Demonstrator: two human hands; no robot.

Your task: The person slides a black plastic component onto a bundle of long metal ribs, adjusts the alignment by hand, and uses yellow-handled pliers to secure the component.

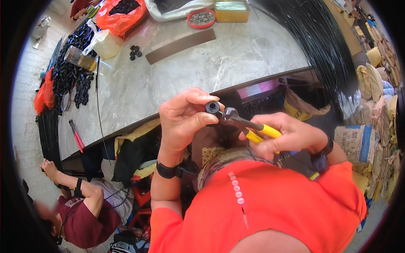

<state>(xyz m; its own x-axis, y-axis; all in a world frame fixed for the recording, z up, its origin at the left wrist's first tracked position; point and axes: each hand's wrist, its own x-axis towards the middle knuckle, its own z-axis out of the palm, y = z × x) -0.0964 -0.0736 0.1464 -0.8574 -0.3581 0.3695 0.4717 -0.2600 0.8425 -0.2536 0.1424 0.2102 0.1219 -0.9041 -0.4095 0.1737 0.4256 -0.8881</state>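
Between the thumb and fingertips of my left hand (182, 116) is a small black round plastic part (212, 107) with a hole through its middle. My right hand (289, 133) is wrapped round the yellow handles of a pair of pliers (244, 122). The metal jaws of the pliers are right beside the black part, by a small bit of metal; whether they grip it I cannot make out. Both hands are in front of the near edge of a grey marbled table (177, 78).
On the table are a small cluster of black parts (135, 52), a brown strip (181, 45), a red dish of small metal pieces (201, 18), a yellow tub (231, 10) and red-handled pliers (76, 135). Long black rods (316, 38) lie at right. A co-worker (86, 211) is at lower left.
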